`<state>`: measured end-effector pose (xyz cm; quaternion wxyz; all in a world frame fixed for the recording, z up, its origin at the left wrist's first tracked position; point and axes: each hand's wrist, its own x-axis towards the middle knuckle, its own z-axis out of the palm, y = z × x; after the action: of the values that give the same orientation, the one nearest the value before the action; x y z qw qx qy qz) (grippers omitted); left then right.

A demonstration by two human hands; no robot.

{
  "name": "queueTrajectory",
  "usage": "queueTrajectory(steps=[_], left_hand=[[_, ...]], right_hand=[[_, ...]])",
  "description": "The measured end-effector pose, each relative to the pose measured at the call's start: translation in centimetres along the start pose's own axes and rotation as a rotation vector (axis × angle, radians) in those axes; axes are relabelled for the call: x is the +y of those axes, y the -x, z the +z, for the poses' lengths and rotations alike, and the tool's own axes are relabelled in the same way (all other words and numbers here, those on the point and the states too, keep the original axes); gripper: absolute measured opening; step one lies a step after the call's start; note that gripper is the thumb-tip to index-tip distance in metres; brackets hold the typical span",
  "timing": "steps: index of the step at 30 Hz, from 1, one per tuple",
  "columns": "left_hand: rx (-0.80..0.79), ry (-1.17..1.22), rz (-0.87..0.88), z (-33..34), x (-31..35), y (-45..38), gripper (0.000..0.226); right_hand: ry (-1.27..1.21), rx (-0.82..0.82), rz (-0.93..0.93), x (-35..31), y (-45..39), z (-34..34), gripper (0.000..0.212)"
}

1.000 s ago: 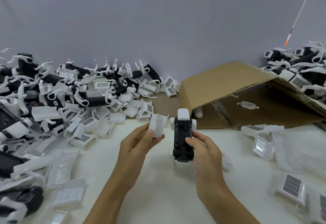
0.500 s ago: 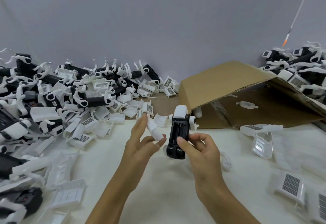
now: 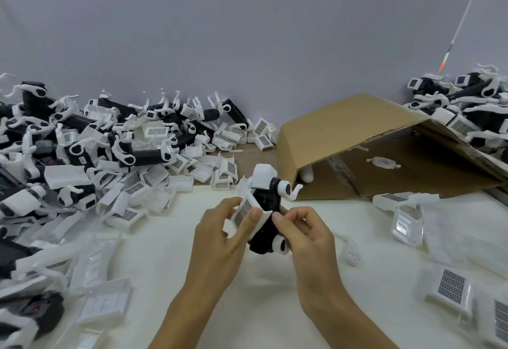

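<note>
At the centre, above the white table (image 3: 275,293), my right hand (image 3: 305,241) grips a black toy body (image 3: 265,203) with white round ends and a white cap on top, tilted to the right. My left hand (image 3: 222,236) pinches a small white cover with a grid patch (image 3: 244,212) and holds it against the left side of the black body. Both thumbs press on the cover's lower edge.
A large heap of black and white parts (image 3: 90,153) fills the left side. A tipped cardboard box (image 3: 357,134) lies at the back right, with another heap (image 3: 467,109) behind it. Loose white covers (image 3: 450,291) lie at the right and front left (image 3: 104,299).
My left hand has turned the white cover and brought it onto the black body. My right hand has tilted the body to the right and lifted it a little.
</note>
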<state>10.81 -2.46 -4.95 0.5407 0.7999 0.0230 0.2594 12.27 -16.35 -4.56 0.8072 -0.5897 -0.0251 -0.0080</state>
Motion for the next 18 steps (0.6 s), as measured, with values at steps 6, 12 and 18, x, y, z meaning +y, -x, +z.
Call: queueTrajectory(steps=[6, 12, 18], left_hand=[[-0.085, 0.156, -0.093, 1.3, 0.3, 1.1, 0.052], [-0.199, 0.249, -0.116, 1.2, 0.5, 1.0, 0.066], [-0.274, 0.280, -0.155, 1.3, 0.5, 1.5, 0.048]], right_hand=[[0.003, -0.059, 0.017, 0.1, 0.4, 0.1, 0.021], [-0.117, -0.095, 0.050, 0.0, 0.4, 0.2, 0.017], [-0.050, -0.202, -0.059, -0.5, 0.2, 0.1, 0.042]])
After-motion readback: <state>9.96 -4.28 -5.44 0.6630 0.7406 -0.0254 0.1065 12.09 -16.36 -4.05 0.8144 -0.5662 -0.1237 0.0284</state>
